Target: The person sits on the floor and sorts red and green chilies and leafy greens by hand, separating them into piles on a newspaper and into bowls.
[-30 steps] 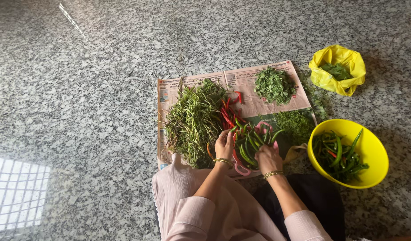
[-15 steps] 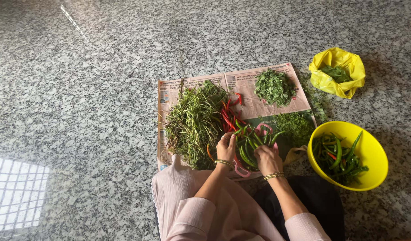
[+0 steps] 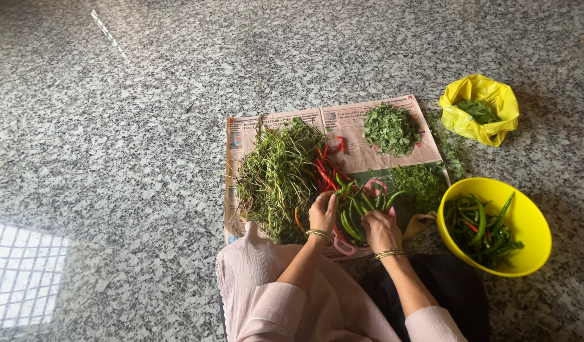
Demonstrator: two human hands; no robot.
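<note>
A speckled grey granite floor (image 3: 146,126) filled the room, polished enough to carry a pale window reflection at its lower left. On it lay a spread newspaper (image 3: 358,155), and the person sat at its near edge in a pale pink garment (image 3: 266,291). The biggest heap on the paper was a tangle of stemmy green herbs (image 3: 276,177) on the left side. Off the paper to the right stood a yellow bowl (image 3: 532,218) holding green chillies, and farther back a crumpled yellow bag (image 3: 479,123) with some leaves inside. A mound of picked leaves (image 3: 392,130) sat at the far right of the paper, with a darker, finer bunch of greens (image 3: 422,183) nearer the bowl. A few red chillies (image 3: 327,168) lay just beside the herbs. Directly before the person, a pile of green chillies (image 3: 361,209) rested on a pink-rimmed holder at the paper's near edge, and both hands were on it. The left hand (image 3: 322,215) rested on the pile's left edge, the right hand (image 3: 379,229) on its near right side; both wore gold bangles. Whether either hand's fingers were closed on a chilli or merely laid among them, I could not tell.
</note>
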